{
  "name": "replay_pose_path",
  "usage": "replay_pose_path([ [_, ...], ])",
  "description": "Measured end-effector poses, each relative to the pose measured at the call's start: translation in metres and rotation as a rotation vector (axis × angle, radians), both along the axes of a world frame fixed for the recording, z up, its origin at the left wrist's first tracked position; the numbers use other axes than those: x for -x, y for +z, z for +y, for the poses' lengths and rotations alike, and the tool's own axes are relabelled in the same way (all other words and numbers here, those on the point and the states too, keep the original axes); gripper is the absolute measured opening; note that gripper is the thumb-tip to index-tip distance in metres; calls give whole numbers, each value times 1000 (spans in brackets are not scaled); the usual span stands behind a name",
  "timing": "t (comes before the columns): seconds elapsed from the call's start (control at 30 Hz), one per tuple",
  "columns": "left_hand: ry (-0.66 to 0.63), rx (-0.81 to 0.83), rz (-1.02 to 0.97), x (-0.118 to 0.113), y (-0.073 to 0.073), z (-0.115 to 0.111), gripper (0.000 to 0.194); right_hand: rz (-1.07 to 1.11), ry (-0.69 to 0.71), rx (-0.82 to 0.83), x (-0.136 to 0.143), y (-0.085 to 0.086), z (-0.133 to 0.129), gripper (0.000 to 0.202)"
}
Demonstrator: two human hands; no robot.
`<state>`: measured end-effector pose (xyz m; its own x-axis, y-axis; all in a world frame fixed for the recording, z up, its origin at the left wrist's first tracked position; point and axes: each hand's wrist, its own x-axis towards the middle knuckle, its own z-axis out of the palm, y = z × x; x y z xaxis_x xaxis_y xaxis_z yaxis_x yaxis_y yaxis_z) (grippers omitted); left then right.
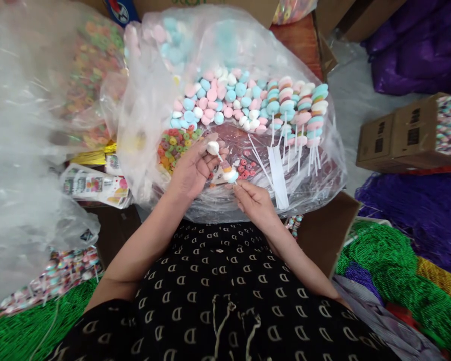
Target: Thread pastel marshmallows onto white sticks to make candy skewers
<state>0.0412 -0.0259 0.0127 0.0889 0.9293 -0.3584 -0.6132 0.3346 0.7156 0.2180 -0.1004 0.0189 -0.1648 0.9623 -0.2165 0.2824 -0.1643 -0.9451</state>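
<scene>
My right hand [253,199] pinches the lower end of a white stick of threaded candies [230,175], whose pieces are white, pale blue and orange-brown. The stick tilts up and to the left. At its upper tip is a round white candy [213,148], held in the fingers of my left hand [194,169]; whether the stick has pierced it I cannot tell. Beyond my hands lie loose pink, blue and white candies [221,95]. Colourful candy rings [177,145] are by my left fingers, and red rings [245,169] lie just past my right hand.
Filled candy sticks [285,100] rest at the right of the plastic-covered surface, beside bare white sticks [278,178]. A large clear bag of rings [93,75] stands left, above printed packets [95,185]. Cardboard boxes [398,133] and green strands [383,260] are at right.
</scene>
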Motion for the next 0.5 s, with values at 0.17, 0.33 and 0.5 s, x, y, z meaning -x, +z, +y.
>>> replay_pose_path([
  [0.17,60,-6,33,-3,-5,2,17,-32,25,-37,-2,4,-5,34],
  [0.33,103,5,65,-7,-5,-2,29,-59,21,-24,0,6,-7,35],
  [0.5,121,-48,80,-9,-4,-8,39,-52,-12,28,-1,7,-6,33],
])
